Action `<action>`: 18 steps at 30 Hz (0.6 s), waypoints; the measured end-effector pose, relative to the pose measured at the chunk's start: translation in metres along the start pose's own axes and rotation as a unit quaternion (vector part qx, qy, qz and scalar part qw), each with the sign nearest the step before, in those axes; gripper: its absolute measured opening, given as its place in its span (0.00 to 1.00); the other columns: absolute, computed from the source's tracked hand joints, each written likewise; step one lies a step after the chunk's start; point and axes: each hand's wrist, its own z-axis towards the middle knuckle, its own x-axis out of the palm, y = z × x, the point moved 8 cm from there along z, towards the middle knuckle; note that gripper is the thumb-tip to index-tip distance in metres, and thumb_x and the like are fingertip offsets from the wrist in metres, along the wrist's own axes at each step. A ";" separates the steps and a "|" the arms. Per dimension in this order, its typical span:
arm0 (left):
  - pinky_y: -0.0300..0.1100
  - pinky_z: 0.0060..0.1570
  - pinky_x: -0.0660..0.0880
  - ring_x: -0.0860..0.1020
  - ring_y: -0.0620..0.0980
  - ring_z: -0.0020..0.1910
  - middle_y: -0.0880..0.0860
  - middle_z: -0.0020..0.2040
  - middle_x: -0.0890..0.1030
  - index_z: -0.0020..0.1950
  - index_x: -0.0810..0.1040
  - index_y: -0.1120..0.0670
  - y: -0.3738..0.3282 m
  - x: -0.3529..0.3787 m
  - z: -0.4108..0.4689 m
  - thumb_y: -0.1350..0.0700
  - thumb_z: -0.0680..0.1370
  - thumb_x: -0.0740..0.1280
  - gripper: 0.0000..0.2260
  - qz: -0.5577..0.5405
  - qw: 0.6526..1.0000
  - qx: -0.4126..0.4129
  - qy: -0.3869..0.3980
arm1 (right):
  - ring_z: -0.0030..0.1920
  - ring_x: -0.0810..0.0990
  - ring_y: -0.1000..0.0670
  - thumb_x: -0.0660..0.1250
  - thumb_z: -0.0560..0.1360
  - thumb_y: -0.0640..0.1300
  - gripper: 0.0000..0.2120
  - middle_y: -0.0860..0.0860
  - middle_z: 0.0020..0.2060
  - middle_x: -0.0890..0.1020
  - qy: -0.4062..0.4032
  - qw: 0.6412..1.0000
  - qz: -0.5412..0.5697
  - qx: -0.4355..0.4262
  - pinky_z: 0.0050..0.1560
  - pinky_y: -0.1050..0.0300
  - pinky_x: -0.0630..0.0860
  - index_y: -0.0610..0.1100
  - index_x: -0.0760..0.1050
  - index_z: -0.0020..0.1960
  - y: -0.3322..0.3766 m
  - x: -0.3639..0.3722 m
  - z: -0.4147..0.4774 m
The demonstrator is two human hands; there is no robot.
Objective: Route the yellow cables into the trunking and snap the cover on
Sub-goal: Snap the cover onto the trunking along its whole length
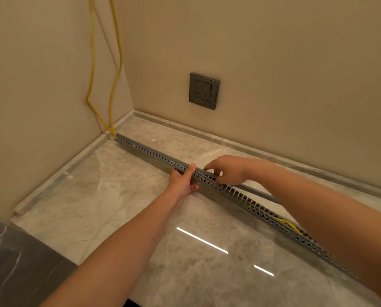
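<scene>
A long grey slotted trunking (pixel 154 154) lies diagonally on the marble counter, from the far left corner toward the near right. Two yellow cables (pixel 115 69) hang down the wall and enter its far end; a bit of yellow cable (pixel 288 224) shows inside the open near stretch. The grey cover (pixel 259 192) sits on the far half and angles off behind the trunking to the right. My left hand (pixel 183 181) grips the trunking at its middle, thumb on top. My right hand (pixel 227 170) holds the cover just beside it, fingers curled over its edge.
A dark grey wall socket (pixel 204 91) sits on the back wall above the counter's raised marble upstand (pixel 185 126). A darker stone surface (pixel 19 260) lies at the near left. Two bright light reflections streak the counter (pixel 118 202) in front.
</scene>
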 end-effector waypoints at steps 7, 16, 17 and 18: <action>0.38 0.30 0.77 0.79 0.49 0.42 0.57 0.49 0.78 0.58 0.65 0.57 -0.008 0.005 0.003 0.55 0.78 0.68 0.15 -0.068 0.998 -0.003 0.011 | 0.47 0.78 0.42 0.59 0.78 0.41 0.19 0.44 0.50 0.79 -0.183 0.978 -0.096 0.012 0.40 0.51 0.73 0.46 0.66 0.68 0.007 0.013 -0.012; 0.38 0.32 0.75 0.80 0.51 0.44 0.59 0.52 0.79 0.57 0.67 0.58 -0.002 -0.002 0.011 0.55 0.77 0.69 0.15 -0.029 0.998 0.044 -0.021 | 0.38 0.76 0.41 0.58 0.79 0.43 0.09 0.43 0.42 0.81 -0.236 0.966 -0.101 0.024 0.34 0.54 0.66 0.43 0.73 0.57 0.003 0.007 -0.004; 0.39 0.32 0.75 0.80 0.51 0.45 0.59 0.52 0.79 0.57 0.67 0.58 -0.001 -0.002 0.012 0.54 0.77 0.70 0.16 -0.018 0.998 0.048 -0.023 | 0.37 0.75 0.41 0.57 0.80 0.44 0.10 0.43 0.42 0.81 -0.236 0.966 -0.101 0.026 0.34 0.54 0.66 0.42 0.73 0.56 0.002 0.006 -0.003; 0.39 0.32 0.75 0.80 0.51 0.44 0.59 0.51 0.80 0.57 0.67 0.59 -0.001 -0.002 0.012 0.54 0.77 0.70 0.16 -0.005 0.998 0.051 -0.026 | 0.37 0.75 0.41 0.55 0.81 0.46 0.11 0.43 0.41 0.81 -0.238 0.966 -0.099 0.028 0.34 0.54 0.66 0.42 0.73 0.55 0.002 0.006 -0.002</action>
